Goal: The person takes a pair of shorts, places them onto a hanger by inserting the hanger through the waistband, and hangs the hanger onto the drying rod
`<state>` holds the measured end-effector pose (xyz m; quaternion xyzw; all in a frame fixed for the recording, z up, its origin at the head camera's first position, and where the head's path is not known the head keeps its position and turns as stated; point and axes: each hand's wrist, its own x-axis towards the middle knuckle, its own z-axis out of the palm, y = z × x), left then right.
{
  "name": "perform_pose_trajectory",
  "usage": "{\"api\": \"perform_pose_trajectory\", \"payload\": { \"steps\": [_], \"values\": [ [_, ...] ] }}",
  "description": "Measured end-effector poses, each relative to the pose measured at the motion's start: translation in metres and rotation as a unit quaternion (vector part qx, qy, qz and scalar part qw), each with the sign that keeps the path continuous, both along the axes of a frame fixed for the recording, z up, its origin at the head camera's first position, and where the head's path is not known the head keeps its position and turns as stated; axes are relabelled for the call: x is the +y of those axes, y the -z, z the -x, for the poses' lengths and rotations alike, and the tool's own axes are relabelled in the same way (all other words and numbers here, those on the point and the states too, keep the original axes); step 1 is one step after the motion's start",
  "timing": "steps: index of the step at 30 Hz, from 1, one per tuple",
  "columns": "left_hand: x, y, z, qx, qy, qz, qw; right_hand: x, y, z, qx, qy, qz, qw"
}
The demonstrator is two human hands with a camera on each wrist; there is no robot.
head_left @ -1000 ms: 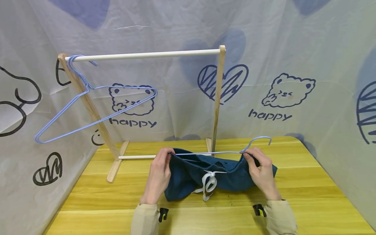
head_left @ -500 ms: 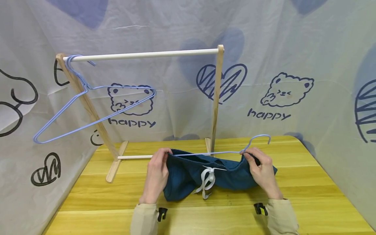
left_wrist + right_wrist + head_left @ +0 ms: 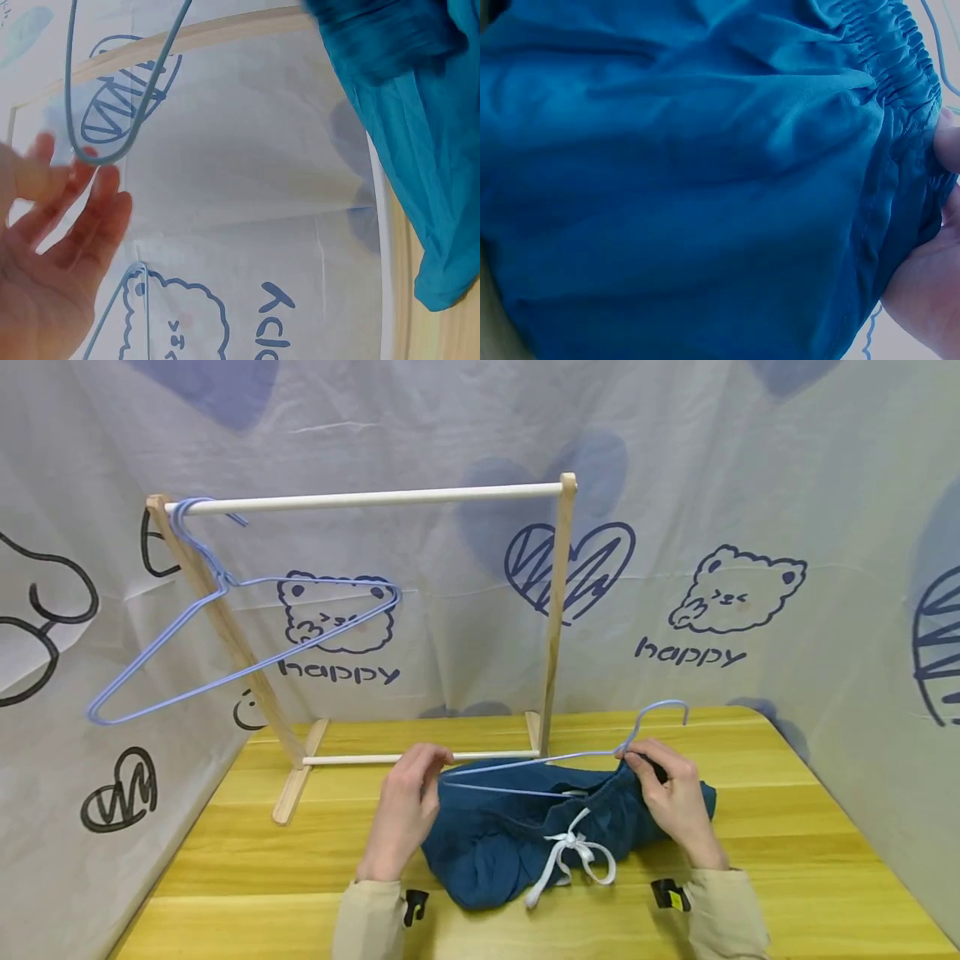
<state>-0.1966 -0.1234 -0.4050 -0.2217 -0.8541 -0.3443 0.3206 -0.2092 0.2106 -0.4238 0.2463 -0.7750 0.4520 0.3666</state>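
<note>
Blue-green drawstring shorts (image 3: 480,852) lie bunched on the table, a white bow (image 3: 572,841) at the front of their gathered waistband. My right hand (image 3: 675,797) pinches that waistband at its right side, close to the neck of a light blue wire hanger (image 3: 663,702). Part of the hanger runs inside the waist opening. At the hanger's left end is my left hand (image 3: 405,810). The left wrist view shows its fingers loosely spread beside the bare hanger tip (image 3: 105,160), with the cloth away from them. Whether my right fingers also grip the hanger is hidden.
Behind stands a wooden rack with a white top rail (image 3: 375,499) and a white lower bar (image 3: 345,761). Blue hangers (image 3: 225,583) hang at the rail's left end. Printed cloth (image 3: 465,610) encloses the yellow wooden table (image 3: 787,860).
The left side of the waistband has come out of my left hand and dropped, baring the hanger's left end. The bow has shifted right and down. My right hand keeps its place.
</note>
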Motion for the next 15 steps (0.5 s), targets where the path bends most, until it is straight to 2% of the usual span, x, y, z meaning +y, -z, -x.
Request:
{"api": "perform_pose_trajectory", "payload": {
  "steps": [3,5,10,13,15],
  "values": [
    [0.0,0.0,-0.001,-0.049,0.018,0.01,0.9986,0.0,-0.002,-0.001,-0.004,0.005,0.004,1.0],
    [-0.002,0.0,-0.001,-0.089,0.026,-0.002,0.9957,0.0,-0.004,-0.002,-0.01,0.01,0.007,1.0],
    [-0.006,0.004,0.004,-0.188,0.029,-0.031,0.9813,0.003,-0.003,-0.002,-0.013,0.008,0.01,1.0],
    [-0.007,0.013,0.008,-0.224,0.035,0.008,0.9739,0.005,-0.001,-0.001,-0.017,0.007,0.01,1.0],
    [-0.005,0.02,0.009,-0.252,0.052,0.045,0.9652,0.005,0.0,-0.001,-0.015,0.008,0.008,1.0]
  ]
}}
